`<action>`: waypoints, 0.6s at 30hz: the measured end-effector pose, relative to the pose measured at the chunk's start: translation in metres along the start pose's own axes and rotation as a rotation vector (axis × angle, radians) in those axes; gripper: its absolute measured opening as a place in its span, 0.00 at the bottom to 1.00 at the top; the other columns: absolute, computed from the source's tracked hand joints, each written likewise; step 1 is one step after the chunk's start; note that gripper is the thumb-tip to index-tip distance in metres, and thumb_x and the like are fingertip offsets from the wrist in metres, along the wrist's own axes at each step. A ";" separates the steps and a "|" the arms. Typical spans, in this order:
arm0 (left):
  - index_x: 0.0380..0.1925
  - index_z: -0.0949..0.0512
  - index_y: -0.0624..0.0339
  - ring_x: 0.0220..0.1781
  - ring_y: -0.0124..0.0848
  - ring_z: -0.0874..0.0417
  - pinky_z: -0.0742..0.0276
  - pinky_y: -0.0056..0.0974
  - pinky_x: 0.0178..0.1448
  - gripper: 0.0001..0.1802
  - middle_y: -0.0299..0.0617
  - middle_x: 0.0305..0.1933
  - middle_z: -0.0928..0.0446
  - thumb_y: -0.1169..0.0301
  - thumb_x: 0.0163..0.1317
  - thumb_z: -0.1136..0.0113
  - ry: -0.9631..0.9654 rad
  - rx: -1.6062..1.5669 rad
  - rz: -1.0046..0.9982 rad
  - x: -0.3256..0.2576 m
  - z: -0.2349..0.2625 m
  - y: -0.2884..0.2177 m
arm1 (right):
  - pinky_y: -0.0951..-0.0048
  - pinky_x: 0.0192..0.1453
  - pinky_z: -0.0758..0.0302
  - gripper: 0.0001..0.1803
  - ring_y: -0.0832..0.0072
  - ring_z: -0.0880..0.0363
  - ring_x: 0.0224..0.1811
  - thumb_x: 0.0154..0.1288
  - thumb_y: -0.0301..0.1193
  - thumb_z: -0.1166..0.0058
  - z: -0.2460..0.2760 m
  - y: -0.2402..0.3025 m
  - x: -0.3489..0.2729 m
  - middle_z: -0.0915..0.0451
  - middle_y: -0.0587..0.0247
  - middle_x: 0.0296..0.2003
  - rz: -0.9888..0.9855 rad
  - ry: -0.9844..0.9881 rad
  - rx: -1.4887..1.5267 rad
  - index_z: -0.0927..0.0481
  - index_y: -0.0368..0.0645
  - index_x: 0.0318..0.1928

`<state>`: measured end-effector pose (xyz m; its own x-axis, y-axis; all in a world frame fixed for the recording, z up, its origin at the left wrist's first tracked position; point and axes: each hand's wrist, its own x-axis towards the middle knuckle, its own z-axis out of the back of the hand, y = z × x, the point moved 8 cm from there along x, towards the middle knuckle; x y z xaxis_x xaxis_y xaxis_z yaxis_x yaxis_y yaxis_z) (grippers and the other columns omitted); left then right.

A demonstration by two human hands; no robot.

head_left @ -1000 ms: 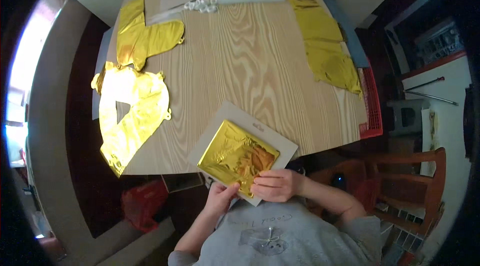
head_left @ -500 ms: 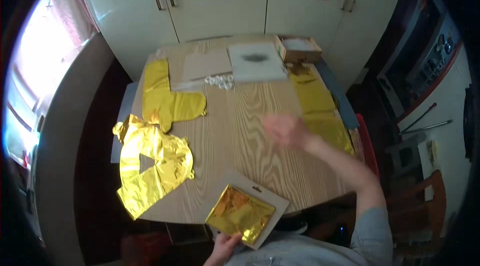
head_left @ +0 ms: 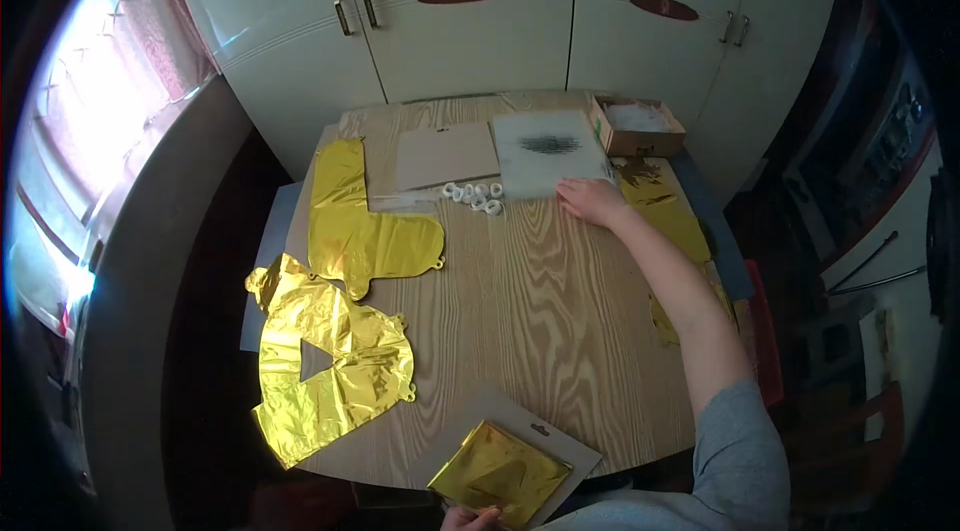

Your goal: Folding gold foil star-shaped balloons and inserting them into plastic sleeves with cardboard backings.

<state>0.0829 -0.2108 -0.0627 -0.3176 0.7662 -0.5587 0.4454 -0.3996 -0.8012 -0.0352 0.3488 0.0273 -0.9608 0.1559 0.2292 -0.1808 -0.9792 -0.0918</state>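
Observation:
My right hand point(head_left: 592, 201) reaches across the wooden table point(head_left: 540, 301) and rests flat at the near edge of a white sheet with a dark smudge point(head_left: 551, 151). My left hand point(head_left: 470, 518) is at the bottom edge, fingers on a folded gold foil piece point(head_left: 498, 474) that lies on a grey card point(head_left: 520, 426) at the table's near edge. Only part of that hand shows.
Flat gold foil balloons lie at the left point(head_left: 365, 226) point(head_left: 325, 361) and along the right edge point(head_left: 665, 206). Small white rings point(head_left: 475, 196), a brown card point(head_left: 445, 156) and an open cardboard box point(head_left: 635, 126) sit at the far side. White cupboards point(head_left: 500, 11) stand behind.
My right hand left the gold foil piece and stretched out to the far white sheet. The view has tilted up toward the cupboards.

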 end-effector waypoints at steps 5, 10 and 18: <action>0.35 0.19 0.68 0.25 0.23 0.26 0.31 0.33 0.27 0.12 0.33 0.27 0.20 0.67 0.68 0.40 -0.068 -0.049 -0.094 0.002 0.001 0.003 | 0.59 0.51 0.21 0.13 0.60 0.18 0.48 0.65 0.35 0.51 -0.002 -0.008 0.002 0.18 0.59 0.47 -0.075 -0.007 -0.112 0.20 0.46 0.47; 0.30 0.19 0.65 0.23 0.20 0.29 0.33 0.32 0.26 0.12 0.31 0.24 0.22 0.66 0.68 0.40 -0.075 0.022 -0.075 0.001 0.000 0.000 | 0.58 0.47 0.22 0.13 0.58 0.17 0.44 0.63 0.41 0.46 0.008 -0.023 0.009 0.16 0.58 0.39 -0.439 0.070 0.114 0.15 0.50 0.40; 0.31 0.19 0.63 0.24 0.24 0.28 0.36 0.33 0.26 0.18 0.37 0.27 0.23 0.58 0.69 0.42 0.140 0.114 0.006 0.004 -0.004 0.007 | 0.56 0.42 0.23 0.13 0.57 0.17 0.38 0.63 0.43 0.46 0.039 -0.055 -0.006 0.16 0.60 0.35 -0.725 -0.346 0.368 0.16 0.48 0.33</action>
<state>0.0884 -0.2086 -0.0701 -0.1923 0.8230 -0.5345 0.3468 -0.4525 -0.8216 -0.0113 0.3967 0.0688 -0.5074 0.7654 0.3958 -0.5848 -0.6433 0.4942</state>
